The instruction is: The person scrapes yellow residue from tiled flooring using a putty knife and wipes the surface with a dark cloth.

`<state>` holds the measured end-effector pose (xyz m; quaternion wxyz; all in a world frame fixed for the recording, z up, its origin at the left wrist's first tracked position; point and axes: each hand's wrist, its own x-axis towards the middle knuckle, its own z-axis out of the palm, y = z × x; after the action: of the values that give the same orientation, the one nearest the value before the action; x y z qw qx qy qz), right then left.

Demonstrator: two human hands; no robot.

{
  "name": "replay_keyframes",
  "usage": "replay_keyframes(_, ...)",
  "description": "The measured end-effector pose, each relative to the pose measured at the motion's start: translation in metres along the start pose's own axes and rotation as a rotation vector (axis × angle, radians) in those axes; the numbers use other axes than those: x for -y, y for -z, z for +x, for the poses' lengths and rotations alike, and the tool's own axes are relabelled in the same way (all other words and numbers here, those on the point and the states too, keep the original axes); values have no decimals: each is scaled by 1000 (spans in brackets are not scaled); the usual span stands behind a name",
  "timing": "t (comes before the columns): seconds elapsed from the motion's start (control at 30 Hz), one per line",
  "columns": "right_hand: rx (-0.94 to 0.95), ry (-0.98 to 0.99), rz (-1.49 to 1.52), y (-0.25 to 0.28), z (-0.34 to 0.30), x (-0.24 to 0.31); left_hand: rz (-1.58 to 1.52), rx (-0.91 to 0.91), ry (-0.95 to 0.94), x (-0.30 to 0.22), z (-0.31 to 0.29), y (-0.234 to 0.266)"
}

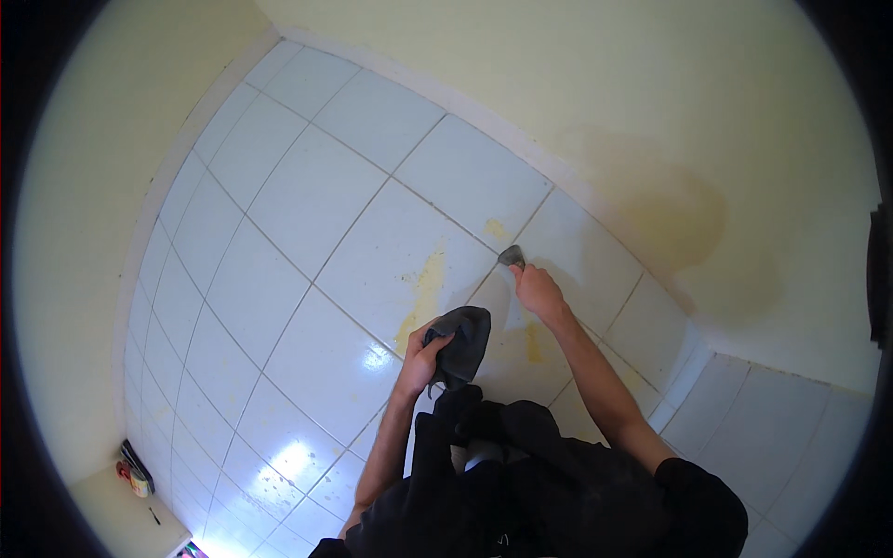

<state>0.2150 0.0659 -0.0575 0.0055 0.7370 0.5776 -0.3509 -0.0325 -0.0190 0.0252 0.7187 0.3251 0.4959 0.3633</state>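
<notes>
L hand (423, 361) clutching dk gray cloth (462, 337), ctr; R hand (539, 290) clenched on scraper (511, 255), right of ctr, nr yellow smear (495, 228).

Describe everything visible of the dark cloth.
The dark cloth looks charcoal grey, soft and matt, with no pattern showing. It is bunched into a rounded lump, creased near the grip, with a loose end trailing toward the person's black clothing. The left hand grips it from its left side, thumb across the fabric. It appears held above the white tiled floor; whether it touches the clothing or is damp cannot be told.
</notes>
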Motion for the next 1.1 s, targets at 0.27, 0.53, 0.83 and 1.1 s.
replay_keyframes(0.27,27,-38,31,7,-12,5,-10,79,-26,-7,13,-22)
replay_keyframes(0.53,-1,-2,39,-5,-14,-2,-18,48,-23,4,5,-2)
replay_keyframes(0.83,8,30,34,-4,-11,-5,-30,-9,-19,-1,1,5)
replay_keyframes(1.1,4,50,20,0,-12,-9,-39,18,-16,-1,8,-1)
